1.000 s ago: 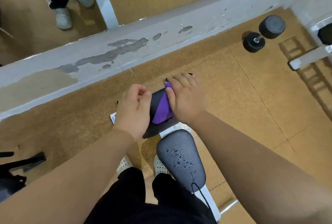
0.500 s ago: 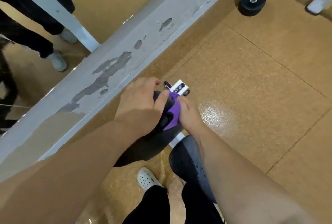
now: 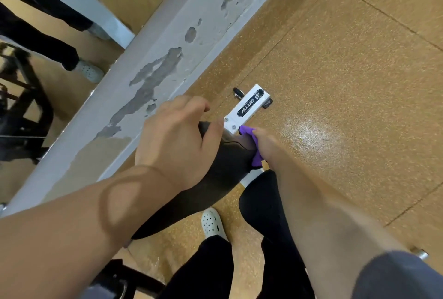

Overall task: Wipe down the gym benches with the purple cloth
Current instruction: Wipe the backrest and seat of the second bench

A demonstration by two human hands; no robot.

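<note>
Your right hand (image 3: pixel 265 147) pinches the purple cloth (image 3: pixel 254 147) against the right edge of the black bench pad (image 3: pixel 215 178) at mid-frame. Your left hand (image 3: pixel 177 140) grips the pad's top end. The pad runs from lower left up toward the white frame (image 3: pixel 249 109).

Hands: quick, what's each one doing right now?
Left hand: closed over the top end of the black pad, gripping it.
Right hand: closed on the purple cloth, pressing it against the pad's side.

Two hands (image 3: pixel 177 138), one purple cloth (image 3: pixel 255 155), two bench pads (image 3: pixel 227 167), one white shoe (image 3: pixel 212 223).
</note>
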